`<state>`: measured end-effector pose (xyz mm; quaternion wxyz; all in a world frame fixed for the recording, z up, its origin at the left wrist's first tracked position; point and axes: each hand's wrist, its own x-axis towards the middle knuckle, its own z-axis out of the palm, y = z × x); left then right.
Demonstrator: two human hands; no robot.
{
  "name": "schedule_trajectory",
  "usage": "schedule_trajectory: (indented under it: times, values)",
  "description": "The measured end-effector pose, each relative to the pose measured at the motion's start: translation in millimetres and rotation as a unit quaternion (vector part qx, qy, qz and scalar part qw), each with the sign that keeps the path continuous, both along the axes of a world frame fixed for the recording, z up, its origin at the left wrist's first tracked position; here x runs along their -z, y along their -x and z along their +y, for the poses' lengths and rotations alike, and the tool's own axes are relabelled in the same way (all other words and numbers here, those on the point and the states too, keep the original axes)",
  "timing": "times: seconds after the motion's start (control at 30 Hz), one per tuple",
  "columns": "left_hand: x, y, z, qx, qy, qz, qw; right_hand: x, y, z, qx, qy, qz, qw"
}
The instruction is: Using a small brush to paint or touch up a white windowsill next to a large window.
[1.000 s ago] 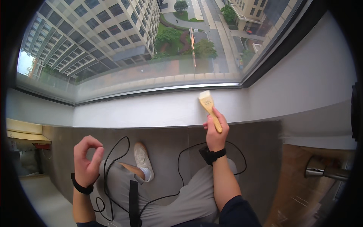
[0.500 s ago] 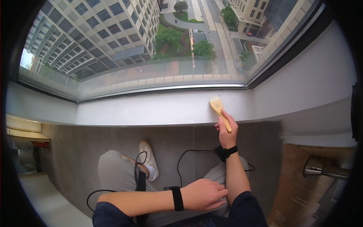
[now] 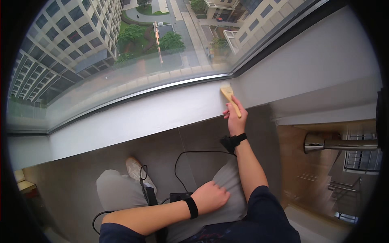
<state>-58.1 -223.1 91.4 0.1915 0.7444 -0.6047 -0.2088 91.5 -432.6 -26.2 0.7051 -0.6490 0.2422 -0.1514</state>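
My right hand point(image 3: 236, 111) is closed around the wooden handle of a flat paintbrush point(image 3: 229, 91). Pale bristles at the brush's far end touch the white window sill point(image 3: 142, 115), close to the corner where the sill meets the side wall. My left hand point(image 3: 210, 197) lies on my right thigh in grey trousers, its fingers curled in; I see nothing in them. Each wrist wears a black strap, and a small dark device sits at each one.
Beyond the sill, a large window point(image 3: 133, 69) looks down on buildings, trees and a street. Black cables point(image 3: 182, 153) loop over my legs and the dark tiled floor point(image 3: 81, 182). A metal rail point(image 3: 344, 145) stands at the right, behind a glossy surface.
The view has turned toward the right. My right hand has carried the brush rightward along the sill, nearer the corner. My left hand's fingers have curled in on the thigh.
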Motion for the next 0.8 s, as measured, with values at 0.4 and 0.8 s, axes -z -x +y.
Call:
schedule_trajectory:
  times: [0.4, 0.8]
  values:
    - [-19.2, -0.2, -3.1, -0.001, 0.049, -0.051, 0.997, -67.9, 42.0, 17.6, -0.176, 0.064, 0.018, 0.982]
    - [4.5, 7.8, -19.6, -0.039, 0.011, -0.011, 0.999, -76.8, 53.1, 81.9, -0.437, 0.267, -0.035, 0.858]
